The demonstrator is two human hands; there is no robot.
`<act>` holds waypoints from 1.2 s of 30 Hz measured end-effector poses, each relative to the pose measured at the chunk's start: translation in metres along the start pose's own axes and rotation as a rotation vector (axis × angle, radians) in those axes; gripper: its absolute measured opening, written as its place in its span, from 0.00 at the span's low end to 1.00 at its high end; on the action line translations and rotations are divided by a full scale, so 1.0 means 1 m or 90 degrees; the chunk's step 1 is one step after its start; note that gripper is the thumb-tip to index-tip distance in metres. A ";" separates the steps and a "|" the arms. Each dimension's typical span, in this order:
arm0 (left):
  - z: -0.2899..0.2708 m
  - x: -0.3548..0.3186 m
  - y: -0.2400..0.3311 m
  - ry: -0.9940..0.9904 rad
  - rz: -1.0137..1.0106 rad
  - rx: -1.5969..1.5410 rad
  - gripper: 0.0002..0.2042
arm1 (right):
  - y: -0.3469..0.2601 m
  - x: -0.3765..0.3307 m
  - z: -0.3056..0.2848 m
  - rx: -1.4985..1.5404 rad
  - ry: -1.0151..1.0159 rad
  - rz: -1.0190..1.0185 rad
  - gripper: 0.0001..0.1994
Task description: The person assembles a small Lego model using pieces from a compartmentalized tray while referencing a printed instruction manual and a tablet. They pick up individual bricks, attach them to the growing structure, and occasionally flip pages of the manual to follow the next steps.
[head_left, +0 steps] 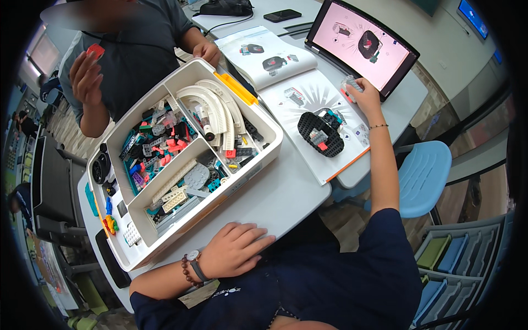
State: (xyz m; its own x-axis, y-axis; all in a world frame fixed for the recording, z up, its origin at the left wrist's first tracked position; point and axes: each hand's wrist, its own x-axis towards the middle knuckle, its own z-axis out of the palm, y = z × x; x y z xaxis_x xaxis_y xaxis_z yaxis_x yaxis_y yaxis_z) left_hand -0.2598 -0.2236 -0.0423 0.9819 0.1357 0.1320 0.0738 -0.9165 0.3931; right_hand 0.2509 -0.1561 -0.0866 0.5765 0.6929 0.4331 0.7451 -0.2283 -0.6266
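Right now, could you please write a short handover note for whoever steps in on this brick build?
Left hand: flat on the white table, holding nothing, beside the white sorting tray of building pieces.
Right hand: holds a small grey brick piece above the open instruction booklet, near the tablet.
Done: black oval base lies on the booklet with a few grey and red pieces attached.
Left: the grey piece is not yet attached.
Another person opposite holds a red piece.

The white tabletop [286, 198] carries a compartmented white parts tray [165, 231] at centre-left, an open instruction booklet [308, 99] upper centre, and a tablet [363, 44] beyond.
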 end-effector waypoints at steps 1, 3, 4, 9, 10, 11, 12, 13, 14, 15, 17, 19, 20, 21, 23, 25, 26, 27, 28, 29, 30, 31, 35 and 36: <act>-0.001 0.000 0.000 -0.002 0.000 -0.002 0.27 | 0.002 0.000 0.001 -0.002 0.006 -0.002 0.24; -0.001 0.001 0.000 -0.005 -0.001 -0.006 0.27 | 0.001 0.000 0.000 0.016 -0.009 0.016 0.23; -0.001 0.001 0.000 -0.007 -0.002 -0.008 0.27 | -0.002 0.000 -0.002 0.037 -0.030 0.036 0.23; -0.001 0.002 0.001 -0.004 -0.002 -0.015 0.27 | -0.001 0.001 -0.001 0.003 -0.009 -0.002 0.23; 0.000 0.001 0.000 -0.003 -0.003 -0.010 0.27 | 0.000 0.001 -0.001 -0.003 -0.007 0.000 0.23; 0.001 0.001 0.000 -0.001 -0.003 -0.005 0.27 | 0.000 0.000 -0.001 -0.008 -0.005 0.002 0.23; 0.001 0.001 0.000 -0.001 -0.005 -0.006 0.27 | 0.000 0.000 -0.001 -0.007 -0.004 0.002 0.23; 0.000 0.001 0.001 -0.001 -0.007 -0.006 0.26 | -0.001 0.000 -0.001 -0.005 -0.004 0.002 0.24; 0.000 0.001 0.001 -0.002 -0.009 -0.006 0.26 | -0.002 -0.001 -0.001 -0.004 -0.004 0.002 0.24; 0.000 0.001 0.001 -0.003 -0.008 -0.005 0.26 | -0.002 -0.001 -0.001 -0.002 -0.004 0.000 0.24; -0.001 0.001 0.001 -0.005 -0.007 -0.003 0.26 | -0.002 -0.001 -0.002 0.002 -0.005 -0.003 0.24; -0.001 0.001 0.001 -0.004 -0.008 -0.002 0.26 | -0.002 0.000 -0.001 0.001 -0.008 0.002 0.24; 0.000 0.001 0.001 -0.004 -0.008 -0.001 0.26 | -0.002 0.000 -0.001 0.001 -0.009 0.004 0.24; 0.000 0.001 0.001 -0.005 -0.008 -0.002 0.26 | -0.002 0.000 -0.001 0.000 -0.011 0.003 0.24; -0.001 0.001 0.001 -0.008 -0.007 -0.004 0.26 | 0.000 0.001 -0.002 -0.002 -0.016 0.002 0.24; 0.000 0.001 0.000 -0.005 -0.006 -0.004 0.27 | -0.001 0.000 -0.002 -0.003 -0.013 0.002 0.24; 0.000 0.001 0.000 -0.004 -0.006 -0.004 0.27 | -0.001 0.000 -0.002 -0.004 -0.012 0.002 0.24; 0.000 0.001 0.000 -0.004 -0.006 -0.004 0.27 | -0.001 0.000 -0.002 -0.005 -0.012 0.002 0.24; -0.001 0.002 0.000 -0.004 -0.006 -0.004 0.27 | -0.002 0.000 -0.002 -0.006 -0.013 0.002 0.24; -0.001 0.002 0.000 -0.003 -0.005 -0.004 0.27 | -0.003 0.000 -0.002 -0.007 -0.014 0.003 0.24; -0.001 0.002 0.000 -0.002 -0.005 -0.005 0.27 | -0.003 0.000 -0.003 -0.006 -0.014 0.006 0.24; 0.000 0.002 0.000 -0.001 -0.005 -0.007 0.27 | -0.003 -0.001 -0.003 -0.005 -0.015 0.010 0.24; 0.000 0.001 0.001 0.003 -0.005 -0.006 0.27 | -0.006 -0.001 -0.003 0.002 -0.020 0.021 0.24; 0.000 0.001 0.001 0.002 -0.005 -0.007 0.27 | -0.005 -0.001 -0.002 0.003 -0.022 0.021 0.24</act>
State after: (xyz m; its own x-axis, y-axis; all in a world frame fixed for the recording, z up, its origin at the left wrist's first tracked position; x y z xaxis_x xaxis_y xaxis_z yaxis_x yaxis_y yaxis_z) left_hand -0.2589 -0.2241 -0.0417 0.9806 0.1448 0.1319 0.0802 -0.9114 0.4037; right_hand 0.2472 -0.1571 -0.0823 0.5891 0.7078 0.3898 0.7242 -0.2484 -0.6433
